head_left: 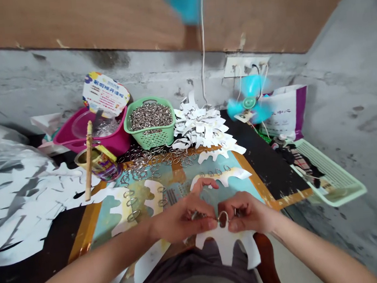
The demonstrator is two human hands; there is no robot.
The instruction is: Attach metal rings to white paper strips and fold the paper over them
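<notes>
Close to my body, a white cut-out piece (pixel 224 243) with scalloped lower edges hangs from my two hands. My left hand (pixel 185 216) pinches its upper edge between thumb and fingers. The thumb and fingers of my right hand (pixel 249 213) grip the same edge a little to the right. Between the fingertips a metal ring (pixel 226 214) stands up at the edge; part of it is hidden. On the blue-green work surface lie similar pieces with rings along them, one on the left (pixel 128 208), another (pixel 153 195), and one beyond my hands (pixel 226 176).
Loose metal rings (pixel 144 161) are scattered before a green basket (pixel 151 138) full of rings. White pieces pile up at the back (pixel 203 122) and left (pixel 32 203). A stick (pixel 89 161) leans on a can (pixel 106 164). A blurred blue fan (pixel 250 103) stands near a pale tray (pixel 340 181).
</notes>
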